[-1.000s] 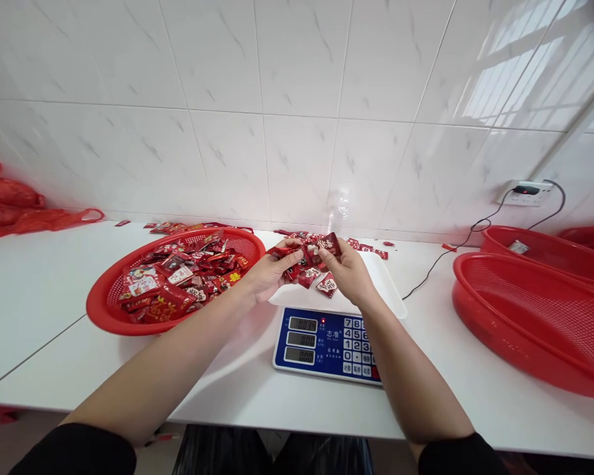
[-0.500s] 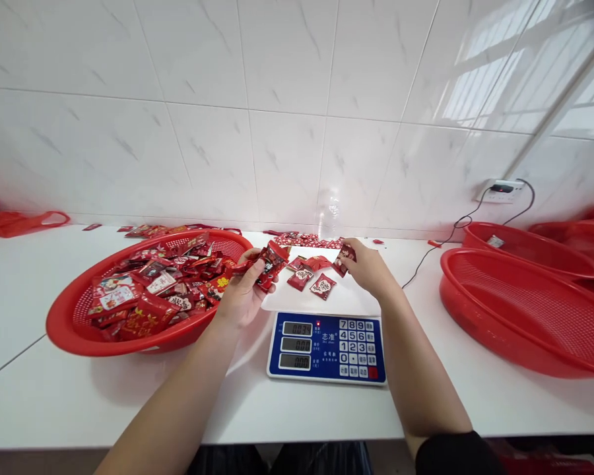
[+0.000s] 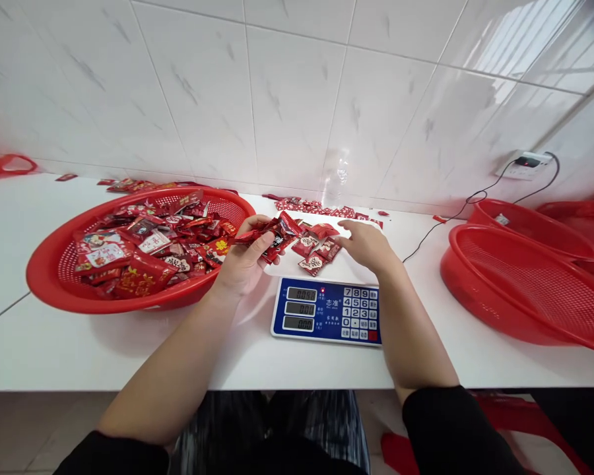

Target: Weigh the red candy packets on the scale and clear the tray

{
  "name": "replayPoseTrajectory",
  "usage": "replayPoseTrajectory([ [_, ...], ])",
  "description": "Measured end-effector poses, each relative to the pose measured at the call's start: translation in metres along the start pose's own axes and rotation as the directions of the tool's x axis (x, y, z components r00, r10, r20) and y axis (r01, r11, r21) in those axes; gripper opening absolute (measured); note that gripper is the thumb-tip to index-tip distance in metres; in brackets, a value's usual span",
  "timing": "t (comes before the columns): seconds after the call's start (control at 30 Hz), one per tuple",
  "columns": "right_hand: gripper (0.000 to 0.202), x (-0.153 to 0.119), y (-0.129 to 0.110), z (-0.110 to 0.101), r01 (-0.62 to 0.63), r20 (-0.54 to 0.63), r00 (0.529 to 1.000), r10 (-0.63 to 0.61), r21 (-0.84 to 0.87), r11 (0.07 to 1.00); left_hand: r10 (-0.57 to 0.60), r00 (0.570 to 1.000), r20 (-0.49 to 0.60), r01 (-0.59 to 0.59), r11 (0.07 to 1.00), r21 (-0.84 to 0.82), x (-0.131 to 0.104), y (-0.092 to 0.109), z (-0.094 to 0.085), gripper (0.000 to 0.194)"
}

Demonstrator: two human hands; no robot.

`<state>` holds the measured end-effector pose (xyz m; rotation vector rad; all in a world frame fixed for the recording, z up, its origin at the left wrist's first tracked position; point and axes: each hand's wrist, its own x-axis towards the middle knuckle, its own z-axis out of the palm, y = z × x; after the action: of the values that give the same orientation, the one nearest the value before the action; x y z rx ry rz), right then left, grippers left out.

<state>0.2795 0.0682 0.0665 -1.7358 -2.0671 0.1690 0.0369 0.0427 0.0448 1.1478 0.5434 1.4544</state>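
My left hand [image 3: 245,264] is closed around a few shiny red wrapped packets [image 3: 282,237], above the left side of the scale's white pan. On that pan [image 3: 349,269] lies a small cluster of red packets [image 3: 312,264], some with a pale label with dark characters. My right hand [image 3: 366,245] is over the right part of the pan, its thumb and fingers apart beside the cluster, with nothing visible between them. The digital scale's blue panel [image 3: 327,310] faces me with lit displays and a keypad. Left of it stands a red plastic basket [image 3: 44,277] full of similar packets.
Loose red packets [image 3: 133,185] lie along the wall behind the basket, and more [image 3: 317,209] behind the scale. Red baskets [image 3: 499,297] stand on the right. A black cable [image 3: 420,243] runs across the table to a wall socket [image 3: 526,165].
The packet that my right hand held now lies on the pan with the others, and those fingers have parted. The top display's reading has changed. My view has tilted down.
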Motion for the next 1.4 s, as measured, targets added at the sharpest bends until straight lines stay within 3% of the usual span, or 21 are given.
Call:
replayPoseTrajectory([
  [0.1, 0.039, -0.01, -0.014, -0.01, 0.077, -0.09, 0.994, -0.059, 0.223, 0.972, 0.074, 0.997, 0.012, -0.075, 0.994, 0.075, 0.0, -0.004, -0.001, 0.036],
  [0.23, 0.036, -0.026, -0.038, -0.017, 0.268, -0.069, 0.958, -0.277, 0.553, 0.789, 0.23, 0.971, 0.063, -0.239, 0.94, 0.243, -0.001, -0.01, -0.002, 0.034],
  [0.3, 0.031, -0.031, -0.047, -0.013, 0.298, -0.043, 0.934, -0.356, 0.645, 0.703, 0.276, 0.956, 0.104, -0.295, 0.899, 0.323, -0.003, -0.011, -0.002, 0.034],
  [0.47, 0.014, -0.029, -0.056, 0.002, 0.286, -0.09, 0.944, -0.316, 0.702, 0.653, 0.276, 0.943, 0.184, -0.328, 0.857, 0.397, -0.007, -0.009, 0.002, 0.032],
  [0.63, 0.014, -0.018, -0.042, -0.001, 0.236, -0.11, 0.965, -0.237, 0.759, 0.607, 0.317, 0.946, 0.066, -0.319, 0.881, 0.349, -0.003, -0.014, -0.004, 0.027],
  [0.7, 0.017, -0.011, -0.029, -0.006, 0.211, -0.149, 0.977, -0.149, 0.737, 0.642, 0.348, 0.937, -0.003, -0.33, 0.889, 0.316, 0.0, -0.015, -0.007, 0.026],
  [0.8, 0.025, -0.003, -0.011, -0.01, 0.142, -0.209, 0.978, -0.018, 0.595, 0.791, 0.37, 0.927, -0.065, -0.337, 0.896, 0.288, 0.003, -0.014, -0.007, 0.024],
  [0.97, 0.029, -0.001, -0.008, -0.002, 0.056, -0.135, 0.991, -0.016, 0.301, 0.952, 0.351, 0.933, -0.084, -0.311, 0.901, 0.302, 0.002, -0.013, -0.007, 0.023],
  [1.13, 0.02, -0.003, -0.02, 0.004, 0.008, -0.002, 1.0, -0.007, 0.092, 0.996, 0.323, 0.938, -0.124, -0.265, 0.901, 0.343, 0.003, -0.015, -0.009, 0.025],
  [1.4, 0.022, -0.005, -0.02, 0.002, 0.113, 0.148, 0.982, -0.121, 0.058, 0.992, 0.359, 0.929, -0.094, -0.271, 0.83, 0.487, 0.002, -0.017, -0.011, 0.025],
])
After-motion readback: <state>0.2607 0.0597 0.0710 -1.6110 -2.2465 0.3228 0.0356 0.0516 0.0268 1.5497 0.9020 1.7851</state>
